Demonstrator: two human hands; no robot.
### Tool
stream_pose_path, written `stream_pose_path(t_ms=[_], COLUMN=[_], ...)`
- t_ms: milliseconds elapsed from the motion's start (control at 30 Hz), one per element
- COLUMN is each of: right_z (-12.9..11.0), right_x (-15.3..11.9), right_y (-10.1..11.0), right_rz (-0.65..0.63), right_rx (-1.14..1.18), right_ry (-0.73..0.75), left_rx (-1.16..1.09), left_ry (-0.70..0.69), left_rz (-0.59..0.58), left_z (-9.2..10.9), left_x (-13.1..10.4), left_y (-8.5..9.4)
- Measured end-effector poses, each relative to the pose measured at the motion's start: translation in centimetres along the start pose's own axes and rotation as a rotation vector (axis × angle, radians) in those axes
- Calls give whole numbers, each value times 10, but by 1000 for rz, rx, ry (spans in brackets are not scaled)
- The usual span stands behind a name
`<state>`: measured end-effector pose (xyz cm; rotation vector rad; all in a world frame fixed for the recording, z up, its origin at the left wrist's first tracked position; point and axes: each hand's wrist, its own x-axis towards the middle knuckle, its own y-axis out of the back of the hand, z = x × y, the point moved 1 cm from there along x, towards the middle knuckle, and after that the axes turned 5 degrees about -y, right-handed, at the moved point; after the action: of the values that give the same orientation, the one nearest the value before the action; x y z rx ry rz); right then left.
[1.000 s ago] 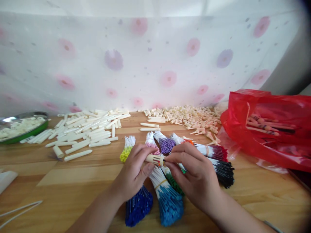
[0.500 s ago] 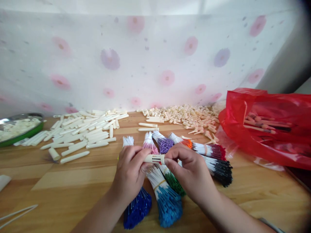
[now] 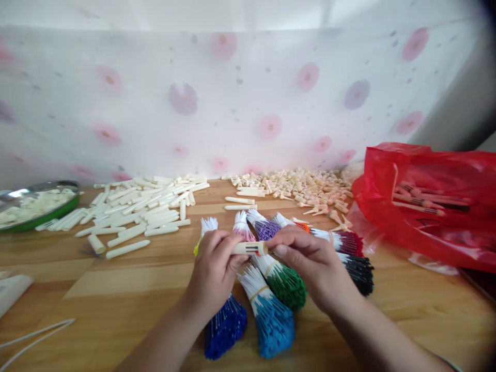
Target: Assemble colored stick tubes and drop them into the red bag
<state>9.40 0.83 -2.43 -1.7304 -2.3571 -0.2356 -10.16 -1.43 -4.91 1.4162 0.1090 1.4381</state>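
A: What is the room showing behind the work?

B: A pale sheet [image 3: 232,103] printed in pink and purple is hanging beyond the wooden table [image 3: 155,305], whose surface is running in lighter and darker bands.

A: And the hands?

B: The left hand [image 3: 215,268] is pinching a cream pen barrel [image 3: 250,248] between thumb and fingers, holding it nearly level above the table, its end pointing right. The right hand [image 3: 315,263] is holding thumb and forefinger close together just by that end; whether they are gripping something small, I can't tell.

A: What is lying below?

B: Bundles are fanning out: the dark blue bundle [image 3: 225,330], light blue bundle [image 3: 273,328] and green bundle [image 3: 289,287] are sitting nearest the person, the black bundle [image 3: 358,271] to the right.

A: Farther out?

B: White tubes [image 3: 147,204] are sprawling back left, near a green dish [image 3: 46,217]; small cream parts [image 3: 294,186] are lying heaped back right. A red bag [image 3: 372,191] is gaping at the right, and a white cord [image 3: 46,330] is crossing the front left.
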Motion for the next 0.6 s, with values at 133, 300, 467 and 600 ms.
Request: stream_pose_path(t_ms=[133, 300, 467, 600], right_z=[-7, -3, 13, 17], right_x=[-8, -51, -76, -61], right_y=[60, 125, 116, 80], right_rz=[328, 306, 151, 43], right_rx=[-182, -848, -1091, -1294], right_ry=[141, 52, 52, 3], left_rx=[-134, -212, -264, -269], left_ry=[65, 52, 57, 64], left_rz=[-49, -100, -159, -180], left_z=[-5, -5, -1, -2], left_x=[1, 2, 1, 1], left_y=[-2, -6, -12, -14])
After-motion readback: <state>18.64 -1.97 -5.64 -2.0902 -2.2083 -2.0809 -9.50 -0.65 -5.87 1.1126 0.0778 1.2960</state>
